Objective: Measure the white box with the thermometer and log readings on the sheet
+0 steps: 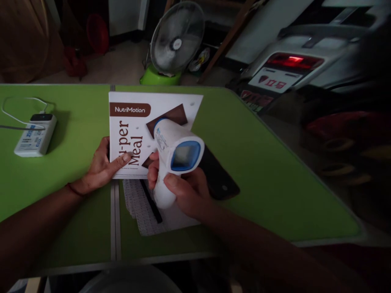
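Thermometer (174,156), white and blue, is clenched in the right hand (186,191) over the white NutriMotion package (134,122) on the green table (259,162). Left hand (102,167) presses the package's left edge, fingers flat.

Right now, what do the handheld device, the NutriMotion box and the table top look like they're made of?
Handheld device: hard plastic, white and smooth, with a blue-edged screen, held in the right hand.
NutriMotion box: likely printed card, matt and flat, steadied by the left hand.
Table: green smooth top, probably laminate with a pale edge strip.
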Tool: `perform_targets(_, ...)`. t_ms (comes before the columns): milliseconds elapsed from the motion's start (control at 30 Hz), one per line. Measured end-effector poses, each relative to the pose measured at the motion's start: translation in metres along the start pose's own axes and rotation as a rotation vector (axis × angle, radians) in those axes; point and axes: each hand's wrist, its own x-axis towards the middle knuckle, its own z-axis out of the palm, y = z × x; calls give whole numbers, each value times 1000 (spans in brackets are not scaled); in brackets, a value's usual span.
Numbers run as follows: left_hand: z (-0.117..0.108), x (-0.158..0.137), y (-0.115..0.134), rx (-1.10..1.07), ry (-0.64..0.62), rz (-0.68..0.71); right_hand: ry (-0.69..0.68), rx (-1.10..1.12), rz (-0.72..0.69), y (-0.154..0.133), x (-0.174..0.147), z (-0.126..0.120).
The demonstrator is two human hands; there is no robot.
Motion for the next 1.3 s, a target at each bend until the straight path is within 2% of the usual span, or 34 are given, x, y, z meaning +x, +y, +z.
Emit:
perform_targets(467,-5,2,1,68,-29,56,24,-88,-17,1,0,-2)
perform_targets(800,-2,2,2,62,-17,106,41,-70,55,-4,1,1)
perform_targets(1300,2,1,-4,-21,11,52,29,-100,52,-4,2,-1)
